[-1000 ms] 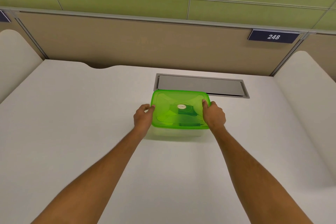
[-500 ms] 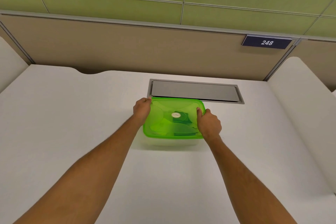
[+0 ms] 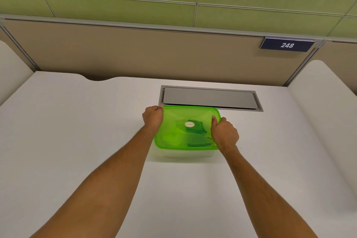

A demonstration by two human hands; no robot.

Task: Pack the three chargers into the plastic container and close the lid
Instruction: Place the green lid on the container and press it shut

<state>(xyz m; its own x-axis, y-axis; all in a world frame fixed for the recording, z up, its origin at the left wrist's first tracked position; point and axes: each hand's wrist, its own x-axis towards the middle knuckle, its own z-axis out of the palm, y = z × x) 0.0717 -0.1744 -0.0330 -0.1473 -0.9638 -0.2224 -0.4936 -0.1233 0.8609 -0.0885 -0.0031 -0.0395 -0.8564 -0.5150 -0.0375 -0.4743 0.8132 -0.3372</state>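
A clear plastic container (image 3: pixel 185 153) stands on the white desk with its translucent green lid (image 3: pixel 173 131) lying on top. Dark charger shapes (image 3: pixel 195 131) show through the lid, blurred; I cannot tell how many there are. A small round label sits at the lid's middle. My left hand (image 3: pixel 153 117) presses on the lid's far left corner with its fingers curled. My right hand (image 3: pixel 225 133) grips the lid's right edge, thumb on top near the far right corner.
A grey metal cable hatch (image 3: pixel 210 98) is set into the desk just behind the container. A beige partition (image 3: pixel 135 54) with a "248" plate (image 3: pixel 287 45) closes the far side. White side panels rise at the left and right.
My left hand slid from the lid's left edge up to its far left corner. The right hand stayed at the right edge. The camera tilted, so the container sits lower in view.
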